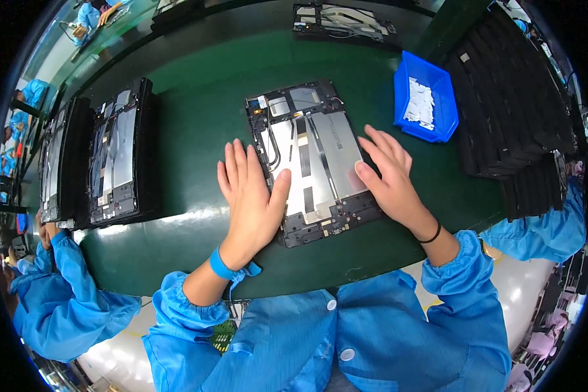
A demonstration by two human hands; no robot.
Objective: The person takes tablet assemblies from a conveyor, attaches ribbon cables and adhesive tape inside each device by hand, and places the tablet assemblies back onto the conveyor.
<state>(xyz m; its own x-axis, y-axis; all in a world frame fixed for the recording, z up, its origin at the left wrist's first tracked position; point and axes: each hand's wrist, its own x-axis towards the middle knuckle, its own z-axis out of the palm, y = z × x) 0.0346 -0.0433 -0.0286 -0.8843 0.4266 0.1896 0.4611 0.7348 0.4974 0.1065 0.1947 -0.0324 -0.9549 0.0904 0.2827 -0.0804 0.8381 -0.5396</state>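
Note:
An opened tablet (338, 147) lies on the green table in front of me, its silver battery plates, flat cables and small circuit boards exposed. My left hand (249, 206) rests along its left edge, fingers stretched out and thumb over the silver inside. On the opposite side, my right hand (393, 183) touches the right edge with its thumb, the other fingers extended beyond the frame. Neither hand is wrapped round anything. A blue band (223, 264) circles my left wrist and a thin black band (432, 235) my right.
To the right stands a blue bin (448, 104) with small white pieces (419, 104), beside tall stacks of black trays (509, 98). Two stacks of opened tablets (114, 157) stand at left; another opened tablet (343, 23) lies at the back. Blue-sleeved co-workers (65, 300) sit at both sides.

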